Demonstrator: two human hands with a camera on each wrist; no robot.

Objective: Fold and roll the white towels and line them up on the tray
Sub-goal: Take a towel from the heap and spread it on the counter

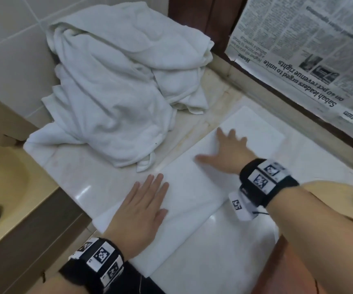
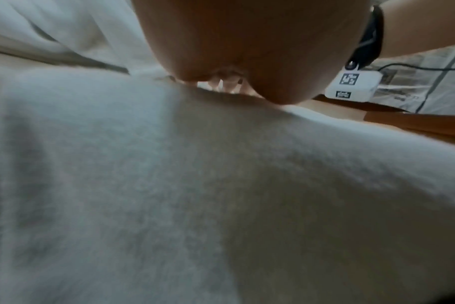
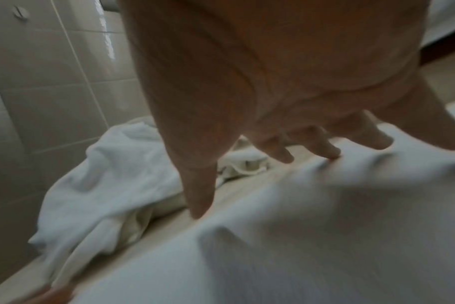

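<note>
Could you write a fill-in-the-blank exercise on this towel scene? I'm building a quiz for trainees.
1. Both hands lie ____ on the folded towel.
2. The left hand lies nearer the person than the ____ hand.
3. The heap of unfolded towels lies against the ____ wall.
4. Printed ____ covers the surface behind the counter.

Missing words: flat; right; tiled; newspaper

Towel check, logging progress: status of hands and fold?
Left hand and right hand flat, pressing folded towel. Not rolled yet. Loose towel pile waits behind, clear of it.
</note>
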